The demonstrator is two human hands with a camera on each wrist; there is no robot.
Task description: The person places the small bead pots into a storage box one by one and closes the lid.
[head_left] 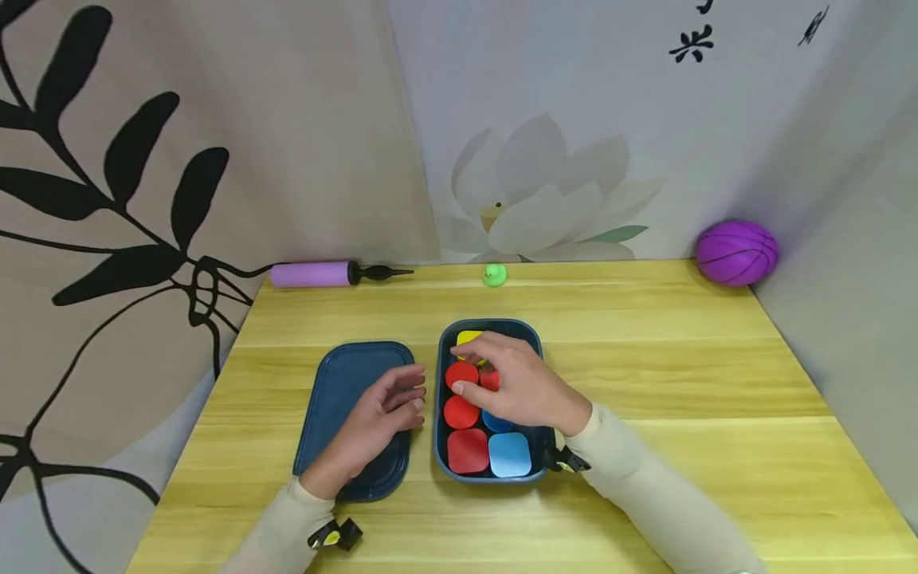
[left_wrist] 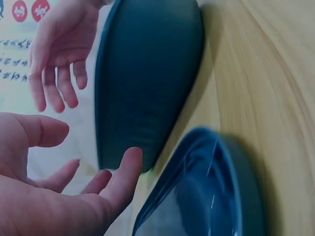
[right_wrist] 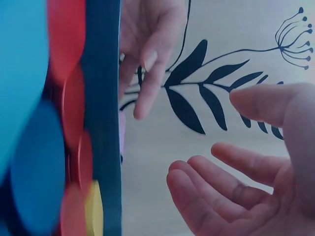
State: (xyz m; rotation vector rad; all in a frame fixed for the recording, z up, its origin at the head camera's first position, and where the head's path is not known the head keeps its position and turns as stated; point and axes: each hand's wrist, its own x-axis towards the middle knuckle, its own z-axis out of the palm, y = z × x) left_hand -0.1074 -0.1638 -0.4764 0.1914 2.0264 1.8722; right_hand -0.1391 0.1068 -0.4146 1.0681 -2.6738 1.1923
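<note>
A dark blue box (head_left: 438, 430) holds several flat-topped pieces: a yellow piece (head_left: 469, 337), red round pieces (head_left: 461, 412), a red square-topped piece (head_left: 468, 451), a light blue square-topped piece (head_left: 510, 455) and a darker blue round one (right_wrist: 38, 167). Over the box hovers my right hand (head_left: 512, 379), fingers loosely bent and nothing between them; it hides part of the contents. My left hand (head_left: 380, 418) hangs above the dark blue lid (head_left: 358, 383), which lies left of the box. Its fingers are relaxed, apart from the box wall (left_wrist: 147, 78), and hold nothing.
Along the table's back edge lie a purple hand pump (head_left: 315, 274), a small green duck (head_left: 495, 275) and a purple ball (head_left: 737, 253) at the right corner. A patterned backdrop (head_left: 323, 143) stands directly behind the wooden table (head_left: 660, 359).
</note>
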